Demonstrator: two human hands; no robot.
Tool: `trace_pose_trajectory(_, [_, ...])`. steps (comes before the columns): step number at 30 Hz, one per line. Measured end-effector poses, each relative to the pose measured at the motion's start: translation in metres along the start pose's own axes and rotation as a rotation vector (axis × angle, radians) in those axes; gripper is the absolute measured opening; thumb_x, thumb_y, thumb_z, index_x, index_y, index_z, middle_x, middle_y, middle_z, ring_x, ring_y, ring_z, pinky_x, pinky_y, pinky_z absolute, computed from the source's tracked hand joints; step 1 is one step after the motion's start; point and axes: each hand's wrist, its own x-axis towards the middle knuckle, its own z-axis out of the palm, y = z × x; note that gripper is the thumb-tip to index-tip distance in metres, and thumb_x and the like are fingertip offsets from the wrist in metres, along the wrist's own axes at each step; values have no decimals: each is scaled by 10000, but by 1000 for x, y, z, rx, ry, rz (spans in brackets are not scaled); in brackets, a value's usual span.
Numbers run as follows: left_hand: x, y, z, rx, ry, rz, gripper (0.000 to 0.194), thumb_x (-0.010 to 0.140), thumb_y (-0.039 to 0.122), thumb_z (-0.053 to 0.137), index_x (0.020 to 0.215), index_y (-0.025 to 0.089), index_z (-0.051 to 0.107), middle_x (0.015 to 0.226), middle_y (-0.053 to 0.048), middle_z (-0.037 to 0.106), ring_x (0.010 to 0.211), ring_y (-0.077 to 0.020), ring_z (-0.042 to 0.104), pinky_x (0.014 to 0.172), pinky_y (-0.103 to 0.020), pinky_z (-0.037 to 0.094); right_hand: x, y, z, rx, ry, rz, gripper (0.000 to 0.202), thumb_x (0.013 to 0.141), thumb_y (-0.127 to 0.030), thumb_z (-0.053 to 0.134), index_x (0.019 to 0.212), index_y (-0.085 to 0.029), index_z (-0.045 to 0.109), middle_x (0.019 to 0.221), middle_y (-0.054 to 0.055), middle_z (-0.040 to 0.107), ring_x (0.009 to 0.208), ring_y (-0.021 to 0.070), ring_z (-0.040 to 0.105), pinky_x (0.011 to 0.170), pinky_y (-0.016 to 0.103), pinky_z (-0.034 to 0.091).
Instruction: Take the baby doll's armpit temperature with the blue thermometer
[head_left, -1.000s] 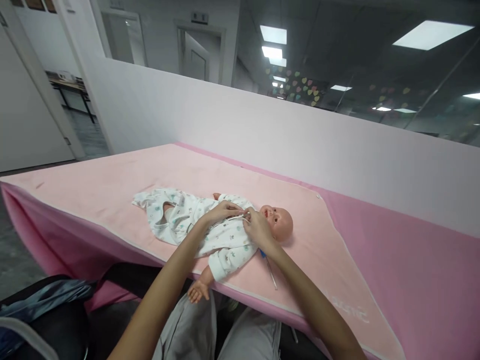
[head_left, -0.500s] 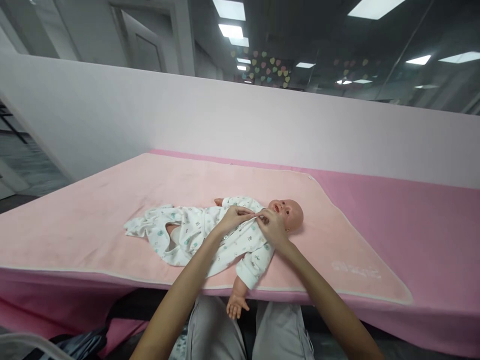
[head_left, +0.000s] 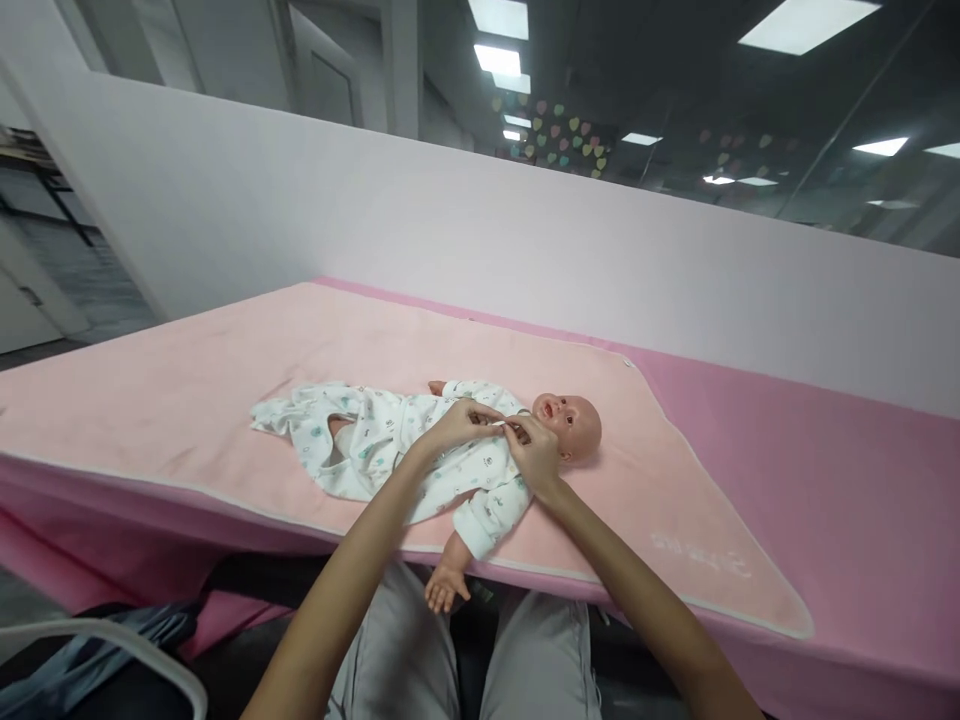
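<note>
A baby doll (head_left: 577,425) lies on its back with its head to the right, wearing a white patterned romper (head_left: 457,475). Over the doll's upper chest my left hand (head_left: 463,422) pinches the romper's front edge. My right hand (head_left: 534,450) pinches the same cloth close to the doll's chin, its fingertips meeting those of the left. Whatever fastening may be between the fingertips is too small to make out. One doll arm hangs over the table's near edge; the other stretches toward the wall. Lower down, the romper gapes at the leg.
A peach mat (head_left: 225,350) with a pale border lies under the doll on a pink-covered table (head_left: 840,480). Behind stands a white half-wall (head_left: 525,240) topped by dark glass. At lower left are a curved pale bar (head_left: 150,650) and dark blue cloth (head_left: 97,665).
The camera view has tilted and shifted slightly. Both hands keep their pinch on the romper near the doll's neck, with fingertips closer together.
</note>
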Motion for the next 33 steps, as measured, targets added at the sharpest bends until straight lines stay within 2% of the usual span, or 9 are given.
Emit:
trace_pose_trajectory(5, [0,1,0,-50,-10,9,363,689,412,637,877,114,723,592,-27,600,551,-105,465,507,-220,332,-11,-1,7,110,96,104,177,825,-254,483,839,-179,642,799,45,673,639,134,593,587,251,480])
trace_pose_trajectory(12, [1,-1,1,23,-23,53,341,731,373,601,946,123,689,686,-30,609,601,-113,474,546,-224,352,-11,-2,7,104,72,161,206,827,-267,451,870,-177,631,832,56,673,643,139,591,611,260,482])
trace_pose_trajectory(16, [0,0,0,23,-49,107,327,755,323,581,1022,149,654,783,-24,614,614,-104,464,558,-218,358,-11,-1,5,115,43,152,210,837,-259,436,880,-178,625,836,52,670,673,140,596,629,253,479])
trace_pose_trajectory(23, [-3,5,-1,20,-94,73,368,749,360,610,1040,137,650,736,-22,604,615,-107,475,562,-215,364,-10,2,4,107,54,122,185,824,-202,428,833,-176,611,797,39,637,661,132,573,609,239,459])
trace_pose_trajectory(26, [-2,0,-1,-1,-66,62,366,732,381,631,988,124,673,729,-35,625,641,-122,519,584,-222,393,-11,0,4,94,53,93,184,818,-189,426,828,-184,609,842,48,604,711,136,564,632,243,464])
trace_pose_trajectory(31, [6,-10,-4,-6,-56,57,306,747,389,607,884,133,705,870,-83,680,819,-183,594,725,-264,448,-13,-1,4,99,-31,35,188,813,-179,440,886,-184,613,853,42,569,633,114,516,637,251,467])
trace_pose_trajectory(33, [8,-11,-4,20,-41,59,293,747,393,603,846,140,712,903,-88,683,861,-196,598,765,-278,450,-13,0,4,93,-43,29,190,817,-174,437,890,-189,612,850,44,578,687,130,534,682,264,469])
